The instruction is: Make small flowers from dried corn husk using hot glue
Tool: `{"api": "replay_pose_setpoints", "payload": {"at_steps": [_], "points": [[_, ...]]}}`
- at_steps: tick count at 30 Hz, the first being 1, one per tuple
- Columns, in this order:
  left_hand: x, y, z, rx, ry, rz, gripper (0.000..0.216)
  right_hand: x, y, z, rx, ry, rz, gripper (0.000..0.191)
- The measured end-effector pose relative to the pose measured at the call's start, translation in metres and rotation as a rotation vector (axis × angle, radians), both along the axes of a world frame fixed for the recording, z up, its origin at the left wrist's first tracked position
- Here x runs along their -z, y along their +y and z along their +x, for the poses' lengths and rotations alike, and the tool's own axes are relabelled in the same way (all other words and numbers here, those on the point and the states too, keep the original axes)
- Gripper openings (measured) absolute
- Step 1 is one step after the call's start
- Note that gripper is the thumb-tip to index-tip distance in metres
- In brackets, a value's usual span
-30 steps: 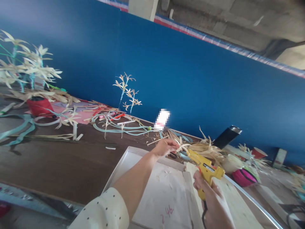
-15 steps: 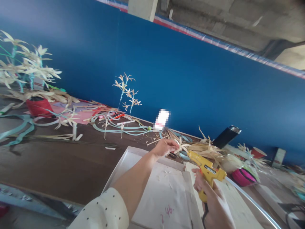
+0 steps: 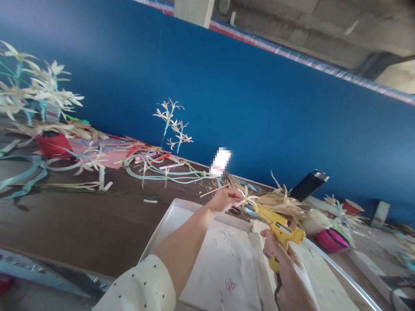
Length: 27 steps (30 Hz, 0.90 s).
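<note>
Flower sprays (image 3: 55, 88) at far left look assembled; the left hand (image 3: 224, 200) pinches a seemingly unmounted flower (image 3: 247, 198), the right hand (image 3: 283, 261) gripping a glue gun (image 3: 281, 228).

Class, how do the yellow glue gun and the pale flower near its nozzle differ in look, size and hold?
Look: the glue gun is yellow and chunky; the flower is cream with thin, splayed petals.
Size: the glue gun looks bigger than the flower.
Hold: the glue gun is in the right grip; the flower is pinched in the left grip.
Shared: each is held one-handed.
</note>
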<state>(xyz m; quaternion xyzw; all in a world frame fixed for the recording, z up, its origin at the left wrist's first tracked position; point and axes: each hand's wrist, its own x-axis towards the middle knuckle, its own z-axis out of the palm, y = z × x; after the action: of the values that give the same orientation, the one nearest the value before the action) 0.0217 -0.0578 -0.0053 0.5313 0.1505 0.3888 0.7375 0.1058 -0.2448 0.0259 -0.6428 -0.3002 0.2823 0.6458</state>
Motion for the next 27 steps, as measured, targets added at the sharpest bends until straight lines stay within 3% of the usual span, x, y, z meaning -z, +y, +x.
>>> {"api": "replay_pose_setpoints", "payload": {"at_steps": [19, 27], "points": [[-0.002, 0.000, -0.002, 0.001, 0.005, 0.000, 0.036, 0.004, 0.002, 0.000, 0.067, -0.023, 0.004, 0.041], [-0.010, -0.004, -0.005, 0.017, -0.019, -0.044, 0.040, 0.004, 0.005, -0.002, 0.031, 0.017, 0.030, 0.041]]}}
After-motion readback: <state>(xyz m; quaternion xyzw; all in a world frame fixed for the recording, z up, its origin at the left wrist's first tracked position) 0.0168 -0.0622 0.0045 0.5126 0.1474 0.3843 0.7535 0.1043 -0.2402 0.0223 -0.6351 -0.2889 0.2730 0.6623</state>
